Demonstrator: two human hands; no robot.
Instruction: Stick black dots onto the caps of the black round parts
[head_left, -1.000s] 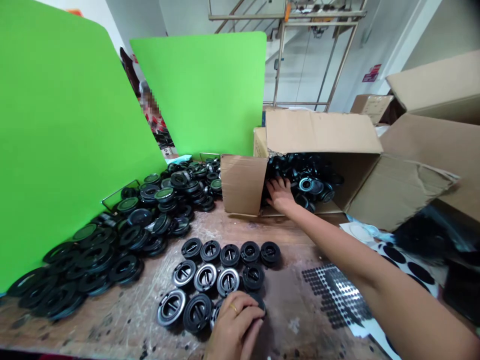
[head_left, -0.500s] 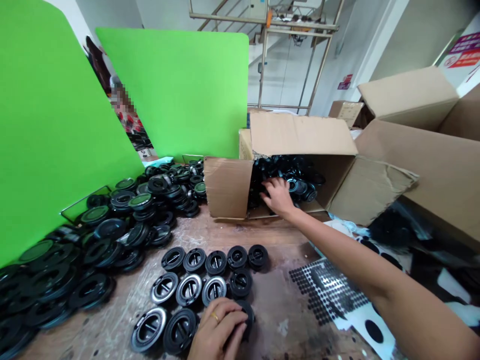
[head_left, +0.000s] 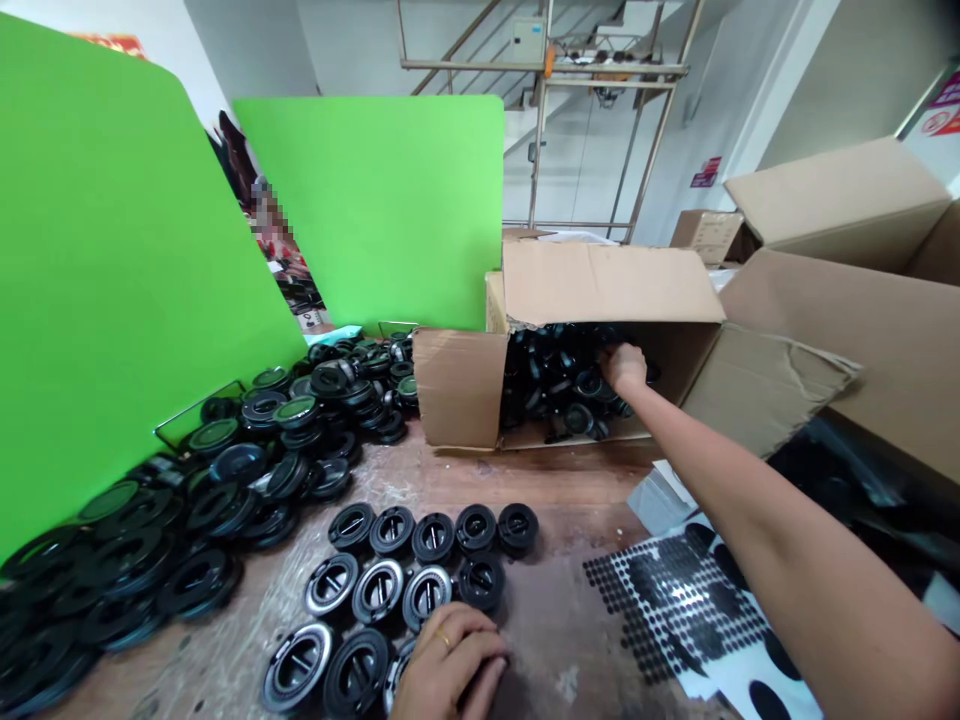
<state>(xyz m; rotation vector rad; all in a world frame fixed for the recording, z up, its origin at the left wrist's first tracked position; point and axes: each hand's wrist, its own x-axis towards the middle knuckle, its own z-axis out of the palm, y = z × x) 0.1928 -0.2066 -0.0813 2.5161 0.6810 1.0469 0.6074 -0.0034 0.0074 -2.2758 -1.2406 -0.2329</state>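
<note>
In the bottom middle, my left hand (head_left: 454,665), a ring on one finger, curls over the near end of rows of round black parts. Its fingers are bent and closed, with something dark beneath them that I cannot make out. The round parts (head_left: 360,670) have a bar across the centre, and some carry a silver rim (head_left: 377,592). My right hand (head_left: 626,368) reaches into the cardboard box (head_left: 459,390) lying open toward me. Its fingers are bent among dark, glossy parts (head_left: 581,417), and the fingertips are hidden.
A large pile of round black parts (head_left: 300,410) covers the left of the wooden table (head_left: 555,590), before green panels (head_left: 382,200). Sheets of black dots (head_left: 675,590) lie under my right forearm. Bigger cardboard boxes (head_left: 840,330) stand at the right.
My right hand has moved rightward and deeper inside the box, its fingers now more curled. My left hand has slid slightly down, and the black part seen beside its fingers is now hidden.
</note>
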